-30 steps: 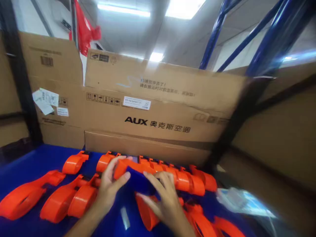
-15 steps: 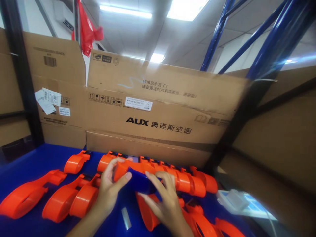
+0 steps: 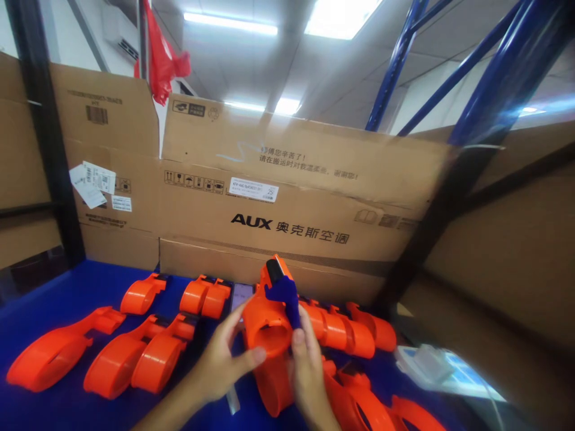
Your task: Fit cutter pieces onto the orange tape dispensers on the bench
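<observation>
An orange tape dispenser (image 3: pixel 256 320) is held up in front of me, its round opening toward me and a black roller at its top. Along its right side sits a dark blue plastic part (image 3: pixel 290 299). My left hand (image 3: pixel 224 359) is closed on the dispenser's left side, thumb near the opening. At the right, my right hand (image 3: pixel 309 365) grips the blue part and the dispenser's edge, some fingers hidden behind. Just below stands another orange dispenser (image 3: pixel 273 389) on the blue surface.
Several more orange dispensers (image 3: pixel 155 359) lie left and right on the blue tabletop (image 3: pixel 58 293). A phone (image 3: pixel 242 294) lies behind my left hand, and a clear strip (image 3: pixel 233 402) below it. Cardboard panels (image 3: pixel 287 203) wall the back; a white box (image 3: pixel 433 362) is at right.
The dispenser has been turned upright, so its opening and black roller now show. The blue part has shifted from its front to its right side, and my right hand has closed around that side.
</observation>
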The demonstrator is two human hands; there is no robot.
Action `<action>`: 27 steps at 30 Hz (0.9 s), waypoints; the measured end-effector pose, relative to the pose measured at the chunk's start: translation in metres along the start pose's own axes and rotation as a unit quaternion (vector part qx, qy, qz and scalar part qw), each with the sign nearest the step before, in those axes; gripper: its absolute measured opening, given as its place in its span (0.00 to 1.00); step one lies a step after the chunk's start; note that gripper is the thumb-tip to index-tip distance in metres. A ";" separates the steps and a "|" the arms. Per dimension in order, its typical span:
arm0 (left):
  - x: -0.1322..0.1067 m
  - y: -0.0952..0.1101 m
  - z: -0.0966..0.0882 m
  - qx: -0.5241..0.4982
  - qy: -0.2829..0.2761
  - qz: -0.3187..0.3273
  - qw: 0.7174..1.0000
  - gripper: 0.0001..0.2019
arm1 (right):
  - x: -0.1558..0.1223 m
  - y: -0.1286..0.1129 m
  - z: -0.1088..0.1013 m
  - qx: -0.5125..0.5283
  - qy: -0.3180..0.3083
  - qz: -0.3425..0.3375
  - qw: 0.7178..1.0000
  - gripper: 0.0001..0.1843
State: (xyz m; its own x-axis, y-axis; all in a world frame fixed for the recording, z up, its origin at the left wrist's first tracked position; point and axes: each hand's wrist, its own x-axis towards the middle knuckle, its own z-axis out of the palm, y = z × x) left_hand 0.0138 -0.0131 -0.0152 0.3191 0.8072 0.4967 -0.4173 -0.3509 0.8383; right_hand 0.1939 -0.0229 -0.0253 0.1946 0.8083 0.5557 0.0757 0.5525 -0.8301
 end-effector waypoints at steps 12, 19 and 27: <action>-0.007 0.004 0.006 0.016 0.116 0.044 0.992 0.37 | 0.006 -0.020 -0.001 -0.044 -0.031 0.008 0.999 0.30; 0.003 0.053 -0.041 0.181 0.269 0.038 0.945 0.25 | 0.019 -0.023 -0.012 -0.056 0.062 -0.046 0.995 0.29; 0.016 0.136 -0.147 0.690 0.243 -0.200 0.651 0.33 | 0.021 -0.030 -0.014 -0.087 0.067 -0.094 0.989 0.28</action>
State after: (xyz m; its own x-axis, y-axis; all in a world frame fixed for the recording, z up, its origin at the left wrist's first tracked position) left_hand -0.1631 0.0217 0.0735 -0.2802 0.9020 0.3286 0.8866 0.1119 0.4489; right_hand 0.2094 -0.0251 0.0110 0.2883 0.6532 0.7001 0.2873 0.6384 -0.7140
